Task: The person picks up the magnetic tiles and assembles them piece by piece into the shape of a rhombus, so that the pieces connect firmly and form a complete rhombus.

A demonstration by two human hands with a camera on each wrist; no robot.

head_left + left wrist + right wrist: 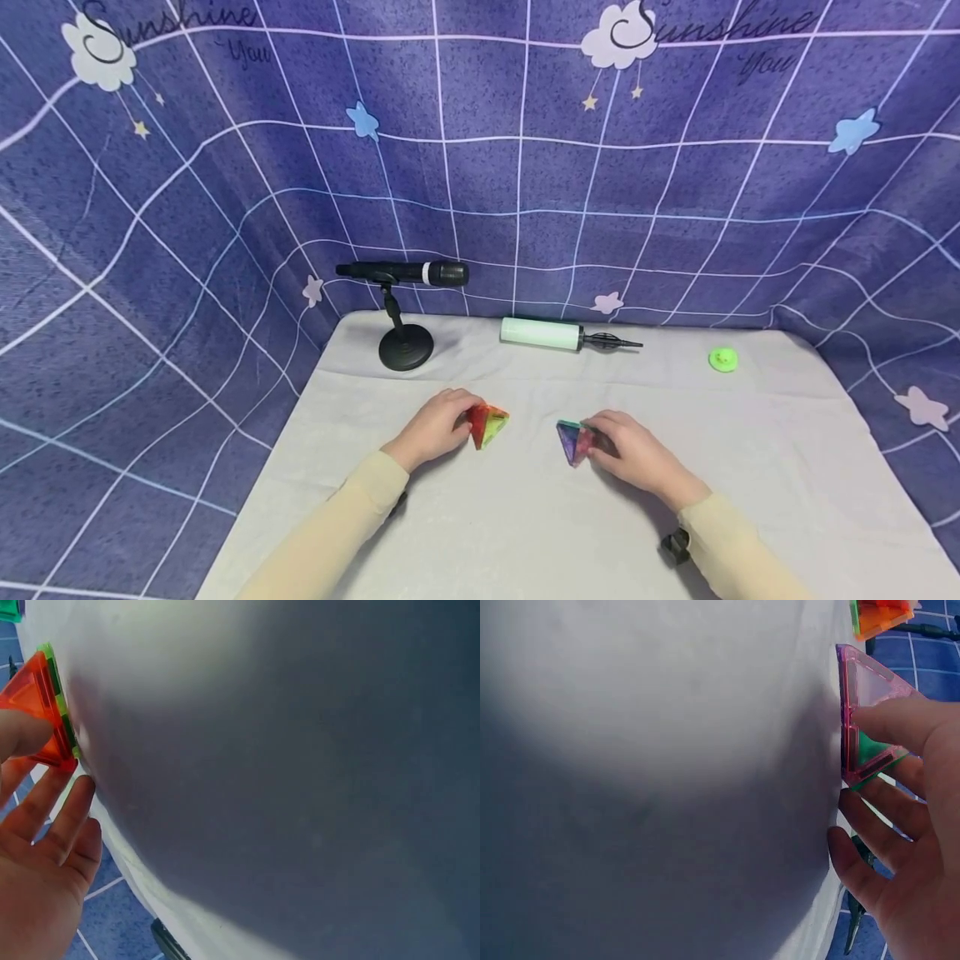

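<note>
Between the thumb and fingers of my left hand [433, 429] is a small pyramid of translucent magnetic tiles [491, 425], red-orange and yellow-green. The left wrist view shows the thumb on its orange triangular face [28, 691]. My right hand [637, 454] pinches a second magnetic-tile pyramid [569, 443] in purple, pink and teal. In the right wrist view the thumb presses the pink-framed triangle [866, 675], with green showing behind it. Both pyramids are at the tabletop, a gap apart, with a point of each toward the front. Fingers hide their outer sides.
On the white-covered table [495, 533], a black microphone [405, 273] on a round-based stand [406, 347] is at the back left. A pale green hand pump [542, 334] lies at the back middle, a bright green round piece [723, 360] at the back right. Blue patterned cloth [480, 175] surrounds the table.
</note>
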